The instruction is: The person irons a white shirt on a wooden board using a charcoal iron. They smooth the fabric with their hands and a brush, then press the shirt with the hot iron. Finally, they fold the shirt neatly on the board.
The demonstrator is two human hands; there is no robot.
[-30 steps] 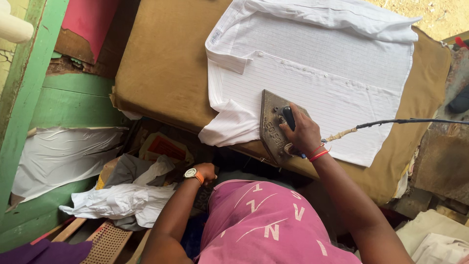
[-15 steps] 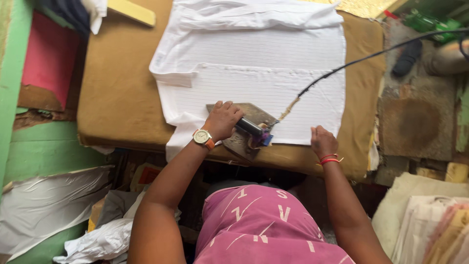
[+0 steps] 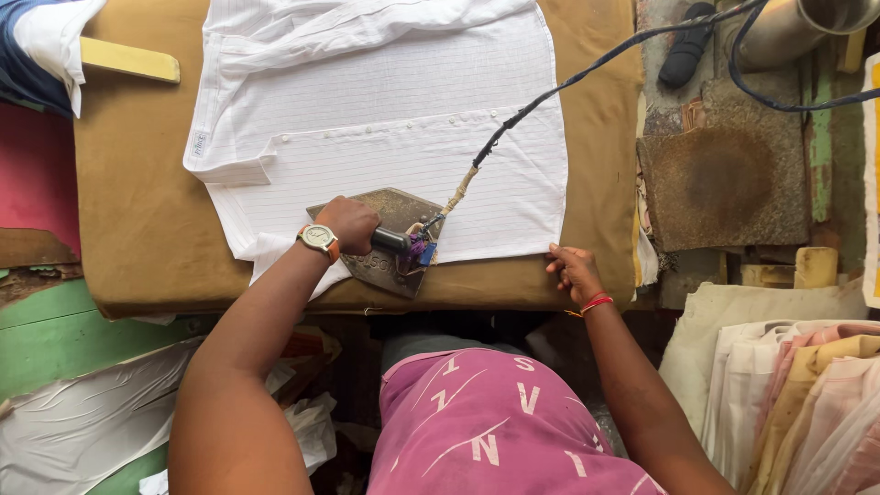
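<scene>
Left hand point(image 3: 349, 223) is gripping the black handle of the iron point(image 3: 390, 240), fingers wrapped tight around it; a watch is sitting on that wrist. The iron is sitting flat on the white striped shirt point(image 3: 394, 119), near the shirt's 6 o'clock edge, pointed end toward 5 o'clock. Its cord point(image 3: 587, 69) is running off toward 2 o'clock, past the table edge.

Right hand point(image 3: 572, 271) is holding nothing, fingers spread and pressing down on the shirt's hem at its 4 o'clock corner, well apart from the iron.

The shirt is lying spread on the brown padded table point(image 3: 137, 183), collar end toward 12 o'clock. A yellow wooden bar point(image 3: 128, 60) is lying at the table's 10 o'clock corner. A stack of folded clothes point(image 3: 788, 394) is sitting at 4 o'clock, off the table.
</scene>
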